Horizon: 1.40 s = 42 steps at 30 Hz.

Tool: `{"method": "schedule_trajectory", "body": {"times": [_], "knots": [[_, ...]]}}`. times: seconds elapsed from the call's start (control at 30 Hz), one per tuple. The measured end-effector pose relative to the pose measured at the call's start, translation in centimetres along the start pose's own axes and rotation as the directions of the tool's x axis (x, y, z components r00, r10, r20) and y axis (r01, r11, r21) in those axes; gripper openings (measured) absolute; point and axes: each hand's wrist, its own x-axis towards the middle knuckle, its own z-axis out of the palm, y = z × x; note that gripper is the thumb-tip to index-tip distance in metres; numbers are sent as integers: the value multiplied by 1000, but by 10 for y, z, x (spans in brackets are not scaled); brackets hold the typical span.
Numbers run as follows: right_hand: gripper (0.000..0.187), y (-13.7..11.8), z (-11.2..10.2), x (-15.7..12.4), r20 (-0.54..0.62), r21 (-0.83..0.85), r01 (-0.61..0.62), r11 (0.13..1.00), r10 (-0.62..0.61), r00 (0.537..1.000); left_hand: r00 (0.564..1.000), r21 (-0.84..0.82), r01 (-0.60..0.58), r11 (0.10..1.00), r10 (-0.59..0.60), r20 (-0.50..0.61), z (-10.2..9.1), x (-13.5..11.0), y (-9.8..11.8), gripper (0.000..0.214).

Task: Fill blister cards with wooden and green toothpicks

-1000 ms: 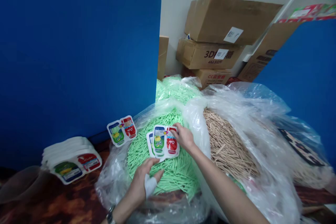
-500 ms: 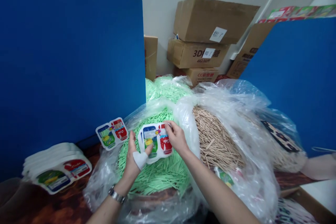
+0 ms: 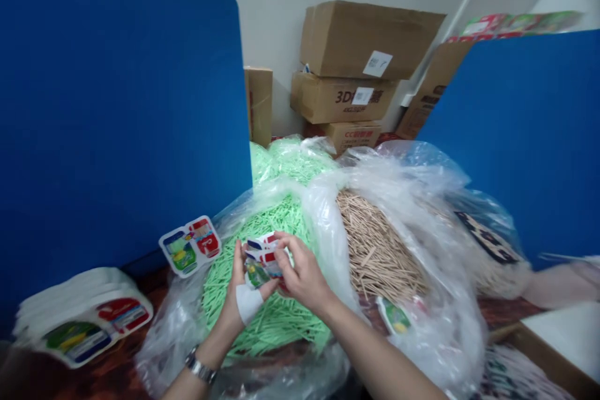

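My left hand [image 3: 233, 304], with white tape round the thumb base and a watch on its wrist, grips a few overlapping printed can-shaped packets [image 3: 259, 267] from the left and below. On their right side my right hand [image 3: 304, 274] has its fingers closed on the same packets. They are tilted, so their fronts show only in part. Beneath both hands lies a clear plastic bag of green sticks [image 3: 281, 328]. Another such packet [image 3: 190, 246] rests at the bag's left edge, its cola and lemon cans facing up.
At the left is a stack of similar packets [image 3: 89, 325]. To the right, brown sticks [image 3: 375, 244] fill another plastic bag, with one packet [image 3: 396, 317] at its front. Cardboard boxes [image 3: 356, 40] stand behind, between blue panels [image 3: 140, 94]. An open carton [image 3: 553, 350] is at lower right.
The packets, held face up before, are now tilted and partly covered by my right hand. My right hand has moved slightly down and wraps further over them. The whole view has shifted a little.
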Motion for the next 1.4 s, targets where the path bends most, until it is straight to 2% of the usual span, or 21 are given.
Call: {"method": "schedule_trajectory", "body": {"times": [0.1, 0.2, 0.3, 0.4, 0.47, 0.57, 0.63, 0.8, 0.9, 0.97, 1.07, 1.23, 1.33, 1.4], "knots": [[14, -5, -6, -4, 18, 27, -8, 1000, 8, 1000, 999, -60, 20, 998, -18, 46, 10, 3, -6, 117], [12, -4, -11, -3, 25, -18, 43, 999, -43, 999, 999, -151, 34, 988, -36, -13, 19, 8, -9, 116], [11, -2, -12, -4, 37, -65, 87, 994, -84, 996, 993, -222, 79, 972, -96, -67, 22, 11, -2, 111], [13, -2, -9, -8, 16, 21, 20, 1000, -20, 1000, 989, -238, 107, 965, -129, -77, 21, 7, 9, 94], [14, -4, -6, -10, -16, 149, -42, 988, 45, 999, 987, -249, 153, 956, -161, -11, 21, 1, 15, 79], [19, -6, -4, -14, 28, 354, -140, 925, 140, 990, 955, -279, 290, 915, -260, 140, 19, -10, 20, 54], [18, -6, -8, -16, 52, 377, -150, 914, 140, 989, 935, -287, 343, 894, -296, 194, 17, -15, 21, 44], [13, -7, -27, -24, 50, 163, -72, 984, 64, 997, 911, -134, 338, 932, -287, 297, 11, -21, 20, 37], [24, -5, -37, -29, 79, 65, -64, 996, 59, 995, 882, -66, 310, 949, -261, 393, 14, -29, 25, 38], [30, -3, -41, -32, 92, 37, -75, 997, 71, 993, 879, -46, 276, 960, -233, 417, 18, -35, 30, 38], [31, -4, -44, -35, 113, -14, -66, 998, 67, 991, 890, -4, 242, 970, -220, 400, 25, -40, 34, 36], [22, -16, -50, -47, 200, -67, 55, 996, -41, 979, 902, 18, 297, 955, -287, 322, 31, -40, 34, 25], [20, -5, -72, -57, 266, -57, 94, 994, -76, 961, 896, 64, 333, 941, -336, 289, 30, -42, 34, 25], [28, 18, -99, -62, 203, -221, 44, 974, 1, 979, 890, 104, 352, 930, -367, 270, 27, -45, 34, 25]]}}
